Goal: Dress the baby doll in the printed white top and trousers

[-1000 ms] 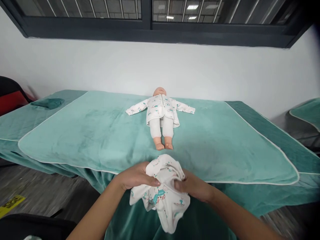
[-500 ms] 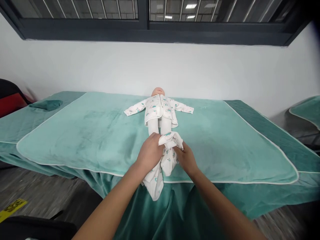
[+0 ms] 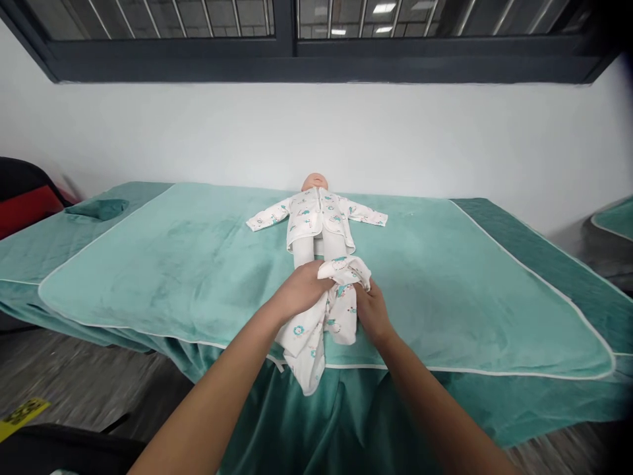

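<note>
A baby doll (image 3: 317,218) lies on its back on a light teal blanket (image 3: 198,264), head toward the wall, wearing a white printed top and white leggings. Both my hands hold small white printed baby trousers (image 3: 321,316) bunched at the doll's feet. My left hand (image 3: 301,290) grips the left side of the bunched cloth. My right hand (image 3: 372,310) grips its right side. The doll's feet are hidden behind the cloth and my hands. The trouser legs hang over the table's near edge.
The blanket covers a table draped in darker teal cloth (image 3: 534,237) against a white wall under a dark window. A folded teal cloth (image 3: 99,208) lies at the far left. A red and black chair (image 3: 22,198) stands at left. Another teal table (image 3: 613,218) shows at right.
My hands carried the bunched trousers from below the table's edge up to the doll's feet. Since half a second ago they have shifted only slightly.
</note>
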`<move>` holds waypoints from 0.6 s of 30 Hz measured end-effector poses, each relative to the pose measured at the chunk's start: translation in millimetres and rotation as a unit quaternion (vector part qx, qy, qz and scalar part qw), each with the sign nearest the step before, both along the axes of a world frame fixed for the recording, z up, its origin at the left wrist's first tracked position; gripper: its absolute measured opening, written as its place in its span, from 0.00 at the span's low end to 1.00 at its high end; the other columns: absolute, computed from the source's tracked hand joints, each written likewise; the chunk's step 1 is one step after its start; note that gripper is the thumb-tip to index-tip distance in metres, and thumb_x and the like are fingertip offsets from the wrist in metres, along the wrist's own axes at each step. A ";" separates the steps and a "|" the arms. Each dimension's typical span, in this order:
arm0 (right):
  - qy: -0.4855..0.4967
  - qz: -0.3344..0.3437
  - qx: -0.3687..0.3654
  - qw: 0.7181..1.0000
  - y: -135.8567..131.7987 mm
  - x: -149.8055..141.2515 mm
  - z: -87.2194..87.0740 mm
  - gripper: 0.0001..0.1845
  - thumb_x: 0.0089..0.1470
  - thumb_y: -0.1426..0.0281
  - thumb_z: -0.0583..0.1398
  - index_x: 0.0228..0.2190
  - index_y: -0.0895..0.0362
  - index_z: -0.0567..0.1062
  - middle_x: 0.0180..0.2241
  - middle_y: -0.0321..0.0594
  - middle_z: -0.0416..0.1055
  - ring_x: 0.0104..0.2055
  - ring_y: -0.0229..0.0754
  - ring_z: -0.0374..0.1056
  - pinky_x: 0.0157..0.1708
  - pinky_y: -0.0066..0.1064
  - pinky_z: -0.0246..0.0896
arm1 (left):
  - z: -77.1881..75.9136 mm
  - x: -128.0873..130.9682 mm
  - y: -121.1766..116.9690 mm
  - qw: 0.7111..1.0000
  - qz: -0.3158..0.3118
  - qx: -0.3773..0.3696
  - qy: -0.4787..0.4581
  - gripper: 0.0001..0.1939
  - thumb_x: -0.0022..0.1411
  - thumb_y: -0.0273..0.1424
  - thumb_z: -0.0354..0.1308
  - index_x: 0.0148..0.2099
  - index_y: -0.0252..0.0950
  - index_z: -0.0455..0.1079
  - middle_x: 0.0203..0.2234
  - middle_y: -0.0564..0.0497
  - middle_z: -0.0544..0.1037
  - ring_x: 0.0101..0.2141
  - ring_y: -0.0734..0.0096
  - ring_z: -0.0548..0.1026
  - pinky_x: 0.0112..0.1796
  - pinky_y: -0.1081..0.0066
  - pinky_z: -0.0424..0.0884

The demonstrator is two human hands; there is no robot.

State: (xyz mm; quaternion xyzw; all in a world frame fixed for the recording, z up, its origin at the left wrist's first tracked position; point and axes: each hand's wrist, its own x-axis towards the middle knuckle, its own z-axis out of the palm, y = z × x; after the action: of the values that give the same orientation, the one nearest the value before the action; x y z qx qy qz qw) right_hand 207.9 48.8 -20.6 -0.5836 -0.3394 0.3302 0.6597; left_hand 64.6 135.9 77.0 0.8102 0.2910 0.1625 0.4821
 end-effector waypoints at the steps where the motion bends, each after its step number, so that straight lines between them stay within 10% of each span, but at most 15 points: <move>1: 0.018 -0.005 0.009 1.000 1.8 2.4 0.9 0.19 0.55 0.59 0.59 0.45 0.55 0.75 0.42 0.40 0.77 0.40 0.45 0.69 0.40 0.34 0.63 | 1.5 1.4 0.4 0.999 -0.007 -0.029 -0.024 0.12 0.62 0.37 0.54 0.43 0.36 0.73 0.43 0.48 0.80 0.45 0.57 0.75 0.44 0.65 0.68; 18: 0.148 0.032 -0.025 0.988 22.2 29.5 1.6 0.21 0.44 0.57 0.66 0.39 0.54 0.77 0.36 0.39 0.79 0.39 0.48 0.73 0.39 0.38 0.67 | -4.0 15.0 9.5 0.977 0.001 -0.194 -0.091 0.17 0.56 0.34 0.61 0.49 0.36 0.75 0.45 0.47 0.81 0.47 0.56 0.76 0.47 0.62 0.69</move>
State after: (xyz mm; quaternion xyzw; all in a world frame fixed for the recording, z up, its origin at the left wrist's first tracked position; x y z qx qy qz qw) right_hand 237.4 71.0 -19.0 -0.5336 -0.2481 0.4425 0.6767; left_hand 79.6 145.4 73.1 0.6825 0.2726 0.1767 0.6548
